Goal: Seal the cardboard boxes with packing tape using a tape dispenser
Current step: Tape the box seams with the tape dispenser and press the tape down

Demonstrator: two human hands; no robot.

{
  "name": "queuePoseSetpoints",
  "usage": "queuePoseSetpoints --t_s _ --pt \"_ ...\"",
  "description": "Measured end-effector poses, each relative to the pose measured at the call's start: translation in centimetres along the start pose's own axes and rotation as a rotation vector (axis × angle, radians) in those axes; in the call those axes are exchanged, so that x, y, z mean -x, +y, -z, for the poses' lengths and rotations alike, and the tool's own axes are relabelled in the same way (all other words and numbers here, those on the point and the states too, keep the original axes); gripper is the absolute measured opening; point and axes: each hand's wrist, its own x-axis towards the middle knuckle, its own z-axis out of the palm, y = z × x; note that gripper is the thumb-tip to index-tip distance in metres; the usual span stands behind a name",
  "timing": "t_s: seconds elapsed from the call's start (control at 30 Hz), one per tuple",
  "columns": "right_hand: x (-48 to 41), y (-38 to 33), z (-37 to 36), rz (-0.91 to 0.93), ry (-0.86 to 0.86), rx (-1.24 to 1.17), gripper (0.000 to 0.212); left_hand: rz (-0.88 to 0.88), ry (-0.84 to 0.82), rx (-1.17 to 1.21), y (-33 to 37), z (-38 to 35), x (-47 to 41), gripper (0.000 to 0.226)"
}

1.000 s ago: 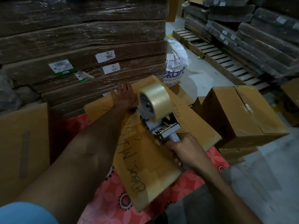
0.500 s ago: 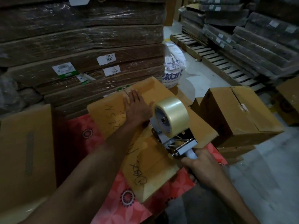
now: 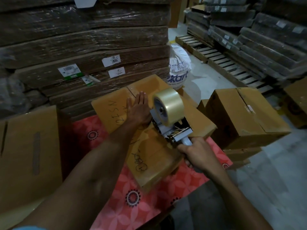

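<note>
Cardboard box (image 3: 114, 112) with handwriting lies on a red floral sheet (image 3: 149, 206); the left hand (image 3: 138, 109) presses flat on its top, fingers straight, beside a tape dispenser (image 3: 169, 113) whose handle the right hand (image 3: 198, 152) grips; another box (image 3: 245, 117) sits right

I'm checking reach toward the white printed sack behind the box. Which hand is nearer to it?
Left. The left hand lies flat on the box top, toward the white sack; the right hand grips the tape dispenser handle at the box's near side, farther away.
</note>
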Motion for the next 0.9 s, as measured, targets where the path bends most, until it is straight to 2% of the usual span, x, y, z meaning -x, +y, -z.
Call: queuePoseSetpoints --t_s 0.2,0.33,0.53,0.6,0.67,0.8,0.9 --pt "0.8 0.3 1.1 -0.005 -0.040 0.032 0.016 0.026 0.021 -0.004 -0.1 -0.1 -0.8 0.080" --pt "4.2 3.1 2.8 -0.053 -0.009 0.058 0.014 0.059 0.052 0.126 0.0 -0.6 -1.3 0.087" --pt "5.8 5.2 3.1 -0.084 0.004 -0.014 0.018 0.052 0.077 0.130 0.5 -0.5 -0.1 0.090" --pt "5.7 5.2 3.0 -0.077 0.012 -0.029 0.018 -0.083 0.088 0.107 1.3 -0.7 2.0 0.089" --pt "5.7 5.2 3.0 -0.073 0.018 -0.044 0.018 -0.304 0.088 0.069 2.3 -1.7 5.0 0.083" --pt "5.8 4.9 2.8 -0.065 0.016 -0.043 0.020 -0.739 0.239 0.015 2.4 -3.6 10.0 0.048" --pt "5.9 4.8 2.7 -0.052 0.023 -0.036 0.024 -0.785 0.268 0.030 1.9 -3.8 10.8 0.042"
